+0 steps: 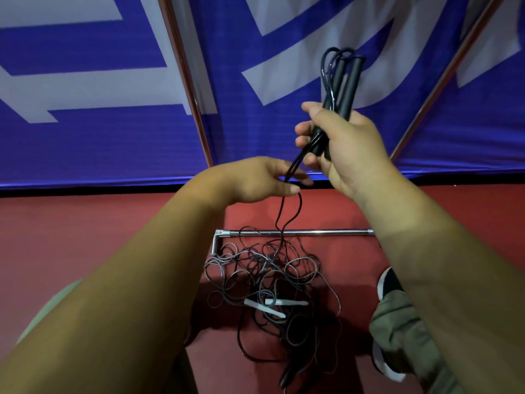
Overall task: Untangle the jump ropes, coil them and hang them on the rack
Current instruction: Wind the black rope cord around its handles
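Observation:
My right hand [345,143] grips two black jump-rope handles [345,86] held upright, with short loops of black cord at their tops. Two strands of the black cord [289,211] run down from that hand. My left hand [264,180] pinches these strands just below and to the left of the right hand. The cord drops into a tangled pile of ropes [267,282] on the red floor. Two white handles [272,307] lie in the pile.
A chrome rack bar [298,232] lies on the red floor just behind the pile, with a bent corner at its left end. A blue and white banner [113,81] on slanted poles stands behind. My shoe and trouser leg [395,317] are at the right.

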Motion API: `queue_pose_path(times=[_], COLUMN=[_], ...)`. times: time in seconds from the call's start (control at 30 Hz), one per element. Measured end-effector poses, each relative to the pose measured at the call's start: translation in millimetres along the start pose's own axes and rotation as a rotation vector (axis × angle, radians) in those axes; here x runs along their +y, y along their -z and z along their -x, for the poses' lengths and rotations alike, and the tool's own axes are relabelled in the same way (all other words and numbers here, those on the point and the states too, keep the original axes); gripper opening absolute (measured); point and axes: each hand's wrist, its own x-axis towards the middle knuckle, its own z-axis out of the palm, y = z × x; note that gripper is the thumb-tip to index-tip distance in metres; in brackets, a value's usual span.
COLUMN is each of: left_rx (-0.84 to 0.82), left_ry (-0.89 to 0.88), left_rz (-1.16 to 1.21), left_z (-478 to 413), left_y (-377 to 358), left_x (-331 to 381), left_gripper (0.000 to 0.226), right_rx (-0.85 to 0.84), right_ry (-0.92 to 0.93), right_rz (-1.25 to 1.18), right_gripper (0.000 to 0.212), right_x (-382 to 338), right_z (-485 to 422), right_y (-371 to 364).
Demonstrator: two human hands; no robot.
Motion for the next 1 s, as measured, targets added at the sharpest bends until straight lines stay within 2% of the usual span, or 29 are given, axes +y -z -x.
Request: queue_pose_path(times=[0.03, 0.1, 0.2, 0.27, 0.33, 0.47, 0.6, 0.7, 0.83, 0.93, 1.0], left_rx=[-0.029, -0.029, 0.09, 0.214, 0.305, 0.382, 0.525, 0.61, 0.578, 0.416, 0.314], left_ry=[-0.007, 0.007, 0.056, 0.069, 0.071, 0.064, 0.067, 0.047, -0.075, -0.2, -0.219], left_rz=[0.003, -0.099, -0.261, -0.288, -0.233, -0.19, -0.149, -0.026, 0.144, 0.194, 0.225], left_z=[3, 6, 5, 7, 9, 15, 15, 14, 18, 24, 27], left_y=[2, 6, 11, 15, 21, 31, 35, 39, 42, 45, 45], left_x=[2, 1, -5, -7, -9, -8, -9, -11, -10, -5, -1], left_gripper=[0.025, 0.018, 0.018, 0.015, 0.009, 0.025, 0.017, 0.015, 0.013, 0.016, 0.012], right_rx=[-0.023, -0.061, -0.14, -0.215, -0.267, -0.271, -0.285, -0.363, -0.644, -0.847, -0.958], right_ry=[-0.006, -0.015, -0.039, -0.055, -0.059, -0.064, -0.116, -0.198, -0.305, -0.422, -0.468], right_rz=[0.016, 0.047, 0.076, 0.099, 0.139, 0.224, 0.316, 0.332, 0.424, 0.477, 0.563], right_gripper=[0.032, 0.032, 0.022, 0.017, 0.021, 0.028, 0.028, 0.029, 0.031, 0.044, 0.047], right_x=[-1, -2, -3, -3, -3, -6, -6, -4, -2, -2, 1], right_z=[1, 3, 4, 5, 4, 3, 4, 7, 13, 20, 23], right_y=[1, 2, 3, 3, 4, 6, 8, 8, 10, 11, 11])
